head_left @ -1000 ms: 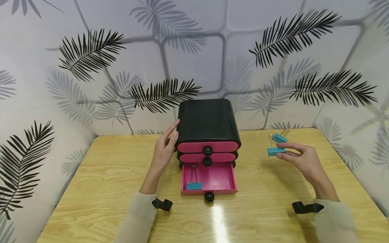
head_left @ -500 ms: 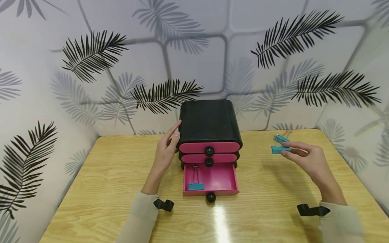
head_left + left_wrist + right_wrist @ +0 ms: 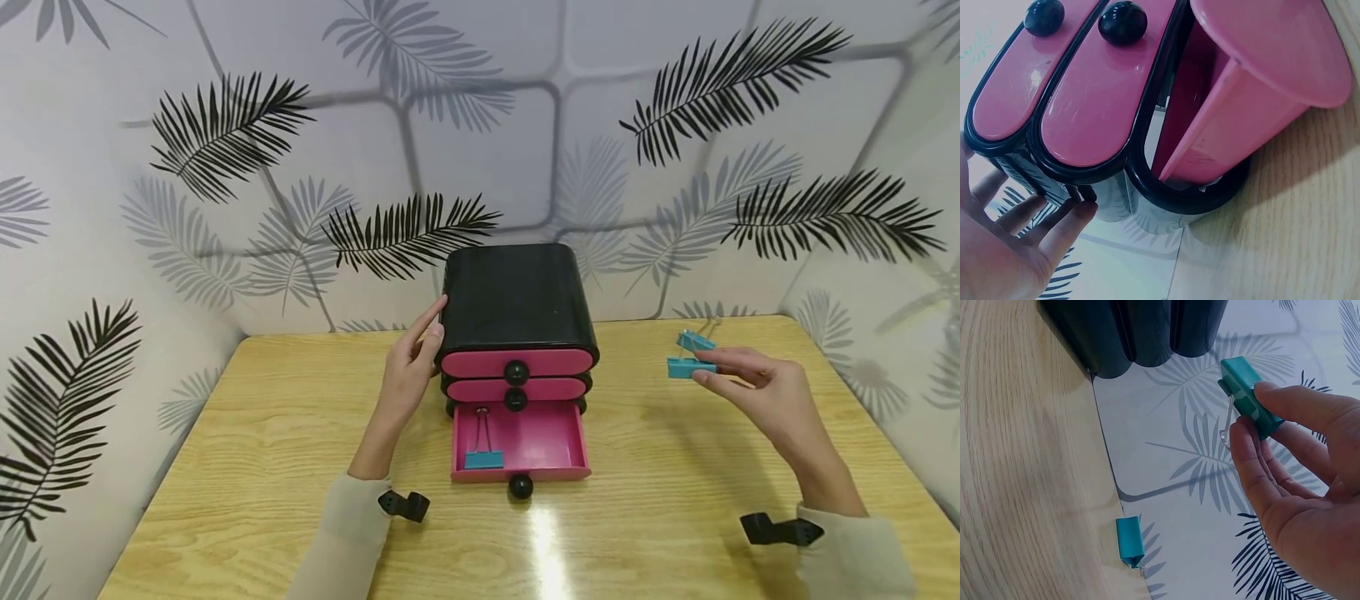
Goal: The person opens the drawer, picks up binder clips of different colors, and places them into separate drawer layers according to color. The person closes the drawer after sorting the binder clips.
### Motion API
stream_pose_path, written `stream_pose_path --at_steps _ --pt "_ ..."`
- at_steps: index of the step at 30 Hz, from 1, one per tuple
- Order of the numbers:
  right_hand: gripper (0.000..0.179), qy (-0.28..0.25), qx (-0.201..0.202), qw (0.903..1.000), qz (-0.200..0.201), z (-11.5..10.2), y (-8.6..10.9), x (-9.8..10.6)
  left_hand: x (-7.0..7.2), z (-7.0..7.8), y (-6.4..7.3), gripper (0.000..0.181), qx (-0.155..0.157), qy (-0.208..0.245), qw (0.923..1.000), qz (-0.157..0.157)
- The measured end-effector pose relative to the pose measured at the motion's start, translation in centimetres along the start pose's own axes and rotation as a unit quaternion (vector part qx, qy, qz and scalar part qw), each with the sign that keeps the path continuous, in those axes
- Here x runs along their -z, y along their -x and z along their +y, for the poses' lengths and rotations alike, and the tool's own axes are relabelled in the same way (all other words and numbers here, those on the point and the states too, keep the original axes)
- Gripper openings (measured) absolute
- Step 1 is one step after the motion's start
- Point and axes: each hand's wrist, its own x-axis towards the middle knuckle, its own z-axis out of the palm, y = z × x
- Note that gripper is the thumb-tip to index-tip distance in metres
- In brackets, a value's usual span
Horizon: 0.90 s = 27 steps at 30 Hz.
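My right hand (image 3: 765, 392) pinches a teal binder clip (image 3: 691, 367) between thumb and fingers, raised above the table. In the right wrist view, that clip (image 3: 1249, 394) has a wire handle hanging near the fingertips. A second teal binder clip (image 3: 696, 340) lies behind it near the table's back edge. Against the left side of a black drawer unit (image 3: 513, 300) rests my left hand (image 3: 405, 375), fingers extended. The unit's bottom pink drawer (image 3: 540, 442) is pulled out, with another teal binder clip (image 3: 483, 460) lying at its left front.
The two upper pink drawers (image 3: 1094, 106) are closed and have round black knobs (image 3: 516, 372). The wooden table (image 3: 285, 458) meets a leaf-patterned wall (image 3: 480, 158) behind the unit.
My right hand has shifted slightly right with the binder clip in its grip. My left hand stays on the unit's side; the view has moved a little.
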Motion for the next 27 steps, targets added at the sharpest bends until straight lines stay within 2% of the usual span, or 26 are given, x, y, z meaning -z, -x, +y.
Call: stream_pose_path --at_steps 6,12,22,27 --pt "0.03 -0.014 0.021 0.9996 0.012 -0.5 0.4 -0.6 0.0 0.1 0.0 0.046 -0.001 -0.004 1.0 0.0" --pt "0.028 -0.051 0.041 0.9978 0.015 -0.7 0.7 -1.1 0.0 0.2 0.0 0.046 0.006 0.005 1.0 -0.001" --pt "0.024 -0.071 0.08 0.9943 0.005 -1.1 1.2 -2.0 0.0 -0.1 0.0 0.046 -0.003 0.009 1.0 0.001" --pt "0.024 -0.085 0.094 0.9918 -0.014 -1.3 1.3 -2.4 0.0 -0.1 0.1 0.047 -0.004 0.012 0.9999 -0.003"
